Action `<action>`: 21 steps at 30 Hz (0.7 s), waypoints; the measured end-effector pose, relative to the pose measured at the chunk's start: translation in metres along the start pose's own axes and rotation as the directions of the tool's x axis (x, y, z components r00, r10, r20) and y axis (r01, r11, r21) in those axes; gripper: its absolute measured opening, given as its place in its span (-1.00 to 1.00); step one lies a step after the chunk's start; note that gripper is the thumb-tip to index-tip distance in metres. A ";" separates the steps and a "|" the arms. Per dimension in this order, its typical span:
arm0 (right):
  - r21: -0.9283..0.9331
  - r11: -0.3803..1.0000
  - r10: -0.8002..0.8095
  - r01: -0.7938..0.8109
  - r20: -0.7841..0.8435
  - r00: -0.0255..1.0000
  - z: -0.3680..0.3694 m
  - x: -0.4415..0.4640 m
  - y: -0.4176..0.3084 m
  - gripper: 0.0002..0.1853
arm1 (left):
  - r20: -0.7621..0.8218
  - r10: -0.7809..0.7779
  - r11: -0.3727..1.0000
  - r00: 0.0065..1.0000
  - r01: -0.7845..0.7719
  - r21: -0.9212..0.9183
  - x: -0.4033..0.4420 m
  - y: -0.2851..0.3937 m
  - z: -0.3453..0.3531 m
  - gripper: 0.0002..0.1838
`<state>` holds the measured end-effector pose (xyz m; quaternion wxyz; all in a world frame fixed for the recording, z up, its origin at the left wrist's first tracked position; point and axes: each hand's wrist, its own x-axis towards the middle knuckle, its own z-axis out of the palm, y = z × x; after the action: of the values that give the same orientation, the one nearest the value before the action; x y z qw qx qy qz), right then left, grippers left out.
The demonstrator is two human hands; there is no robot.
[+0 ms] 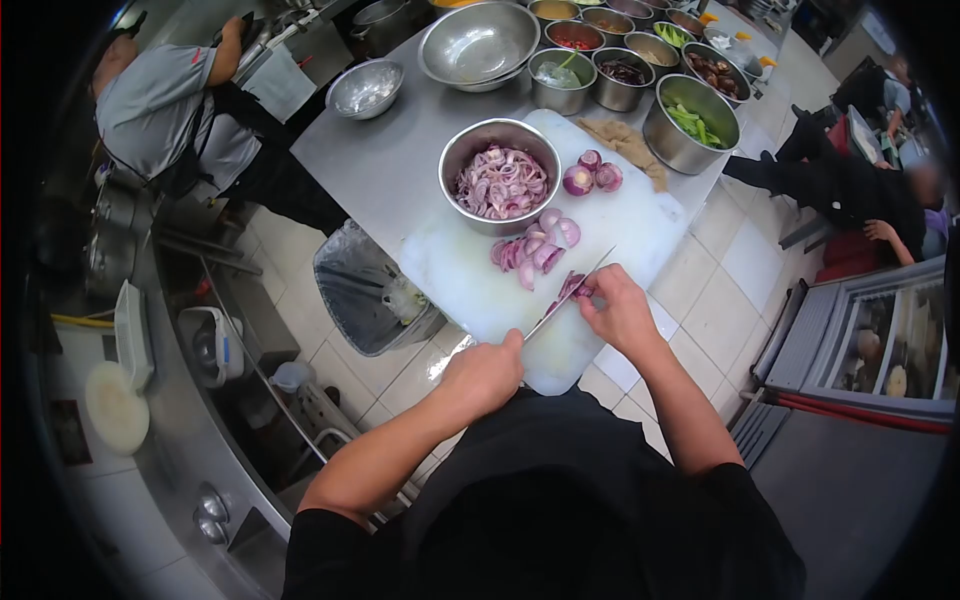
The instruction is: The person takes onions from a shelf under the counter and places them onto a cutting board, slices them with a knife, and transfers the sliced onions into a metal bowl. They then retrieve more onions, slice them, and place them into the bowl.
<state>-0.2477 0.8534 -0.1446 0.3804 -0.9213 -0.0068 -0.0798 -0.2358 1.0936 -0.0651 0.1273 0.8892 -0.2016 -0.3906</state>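
Note:
My left hand (pixel 484 374) is wrapped round the handle of a knife (pixel 568 298), whose blade points up and to the right over the white cutting board (pixel 640 235). Against the blade, the bent fingers of my right hand (pixel 616 308) press on a small piece of red onion (pixel 572 287). Just beyond the knife lie peeled onion pieces (pixel 530 250). A steel pot (pixel 449 204) at the back left of the board holds sliced red onion (pixel 502 183). Several whole red onions (pixel 578 180) sit to its right.
Several steel containers (pixel 690 120) of ingredients line the back of the steel table (pixel 345 160). A brown cloth (pixel 625 148) touches the board's back edge. A lined bin (pixel 350 290) stands at the left. Other people (pixel 160 110) are at far left and far right.

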 end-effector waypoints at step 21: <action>0.069 0.995 -0.084 0.076 0.115 0.990 -0.008 0.011 -0.005 -0.87 | -0.076 0.000 1.000 0.997 -0.002 -0.028 0.008 0.002 0.002 -0.74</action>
<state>-0.2382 0.8513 -0.1340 0.4056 -0.9106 -0.0686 -0.0402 -0.2332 1.0883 -0.0711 0.1476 0.9013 -0.1915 -0.3594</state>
